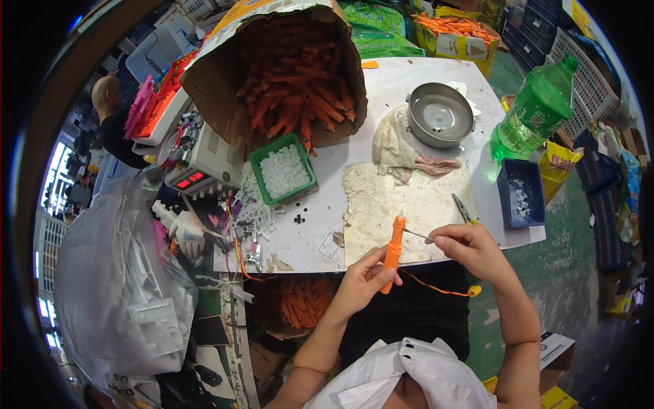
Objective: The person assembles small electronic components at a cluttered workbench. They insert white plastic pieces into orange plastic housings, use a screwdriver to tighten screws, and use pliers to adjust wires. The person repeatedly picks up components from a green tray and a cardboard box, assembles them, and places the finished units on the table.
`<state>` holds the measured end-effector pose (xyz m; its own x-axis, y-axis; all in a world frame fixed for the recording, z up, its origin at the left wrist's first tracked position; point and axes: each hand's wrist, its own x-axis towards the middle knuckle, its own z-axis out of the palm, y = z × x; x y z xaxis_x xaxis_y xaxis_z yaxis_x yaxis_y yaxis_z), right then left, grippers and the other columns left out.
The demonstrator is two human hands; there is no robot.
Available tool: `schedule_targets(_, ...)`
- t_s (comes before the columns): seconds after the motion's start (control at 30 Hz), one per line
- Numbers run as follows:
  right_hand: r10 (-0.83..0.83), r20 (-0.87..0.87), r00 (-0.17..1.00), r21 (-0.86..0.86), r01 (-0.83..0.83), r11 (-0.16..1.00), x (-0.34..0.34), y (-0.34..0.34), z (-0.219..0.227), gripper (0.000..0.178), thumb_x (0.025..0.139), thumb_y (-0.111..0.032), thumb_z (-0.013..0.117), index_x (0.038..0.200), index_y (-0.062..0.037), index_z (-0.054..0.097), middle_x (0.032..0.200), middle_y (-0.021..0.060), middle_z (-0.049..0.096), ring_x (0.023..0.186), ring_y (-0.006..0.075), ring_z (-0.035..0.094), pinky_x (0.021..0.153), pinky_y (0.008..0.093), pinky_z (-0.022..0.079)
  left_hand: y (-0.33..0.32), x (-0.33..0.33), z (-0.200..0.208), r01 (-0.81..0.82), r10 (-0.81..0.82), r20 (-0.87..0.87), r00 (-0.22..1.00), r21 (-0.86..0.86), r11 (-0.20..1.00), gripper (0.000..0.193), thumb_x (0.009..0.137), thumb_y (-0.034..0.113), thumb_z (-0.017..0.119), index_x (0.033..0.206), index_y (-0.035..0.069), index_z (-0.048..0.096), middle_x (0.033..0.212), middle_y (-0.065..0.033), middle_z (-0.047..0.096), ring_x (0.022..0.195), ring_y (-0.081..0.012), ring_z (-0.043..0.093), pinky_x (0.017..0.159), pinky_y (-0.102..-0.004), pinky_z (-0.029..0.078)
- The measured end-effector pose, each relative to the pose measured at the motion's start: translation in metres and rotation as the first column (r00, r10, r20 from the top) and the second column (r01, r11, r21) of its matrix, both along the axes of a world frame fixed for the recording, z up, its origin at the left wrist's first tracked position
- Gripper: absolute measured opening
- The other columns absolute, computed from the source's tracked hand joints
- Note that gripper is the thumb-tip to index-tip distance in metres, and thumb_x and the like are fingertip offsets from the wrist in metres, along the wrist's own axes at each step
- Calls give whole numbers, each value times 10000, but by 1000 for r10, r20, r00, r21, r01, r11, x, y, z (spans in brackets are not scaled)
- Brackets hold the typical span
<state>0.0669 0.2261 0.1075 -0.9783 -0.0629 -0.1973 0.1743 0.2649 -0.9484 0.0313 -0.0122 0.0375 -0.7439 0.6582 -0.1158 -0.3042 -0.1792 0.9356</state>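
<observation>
Upright above the table's near edge is a long orange plastic piece (393,253) with a pale tip. My left hand (368,278) is closed round its lower part. My right hand (470,249) pinches a thin, pointed metal tool (417,235). The tool's far end reaches the upper side of the orange piece; whether it touches or goes in, I cannot tell. An orange wire with a yellow end (474,291) hangs below my hands. Pliers (464,208) lie on a stained sheet (371,198), just beyond my right hand.
A large open carton (211,88) of similar orange pieces lies tipped at the back left. Small white parts fill a green tray (259,158); a blue bin (535,217) stands right. A metal bowl (441,114), cloth (395,146), green bottle (541,102) and power supply (212,160) surround the work area.
</observation>
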Motion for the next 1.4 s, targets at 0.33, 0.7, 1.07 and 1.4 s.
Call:
schedule_targets(0.33, 99, -402, 910, 372, 64, 926, 16, -2, -18, 189, 891, -159, 629, 1035, -44, 666, 621, 3, 534, 526, 115, 508, 470, 263, 373, -8, -4, 8, 170, -177, -70, 982, -104, 980, 513, 957, 137, 585, 1405, -36, 405, 935, -19, 415, 764, -99, 559, 670, -215, 459)
schedule_targets(0.7, 41, -358, 933, 253, 55, 966, 29, -20, -11, 156, 885, -98, 624, 1003, -17, 687, 757, 138, 673, 628, 253, 655, 571, 312, 496, -2, 4, -4, 10, -9, 4, 1000, -37, 999, 492, 949, 135, 601, 1376, -39, 430, 1063, -51, 498, 857, -124, 627, 712, -217, 476)
schedule_targets(1.07, 16, -23, 1000, 65, -14, 998, 29, -12, -2, 205, 924, -143, 610, 1029, 15, 689, 797, 80, 705, 687, 105, 613, 640, 259, 490, 1, 6, 3, -35, 26, -103, 994, -89, 995, 496, 931, 124, 622, 1365, -43, 449, 1002, -45, 508, 846, -135, 618, 728, -228, 481)
schedule_targets(1.4, 116, -361, 925, 417, 49, 907, 44, -15, -29, 164, 878, -107, 644, 1004, -14, 694, 782, 91, 683, 637, 140, 650, 548, 246, 471, -3, 0, -9, -102, -94, -484, 870, -363, 926, 482, 905, 113, 650, 1323, -67, 494, 906, -28, 444, 728, -109, 561, 653, -217, 465)
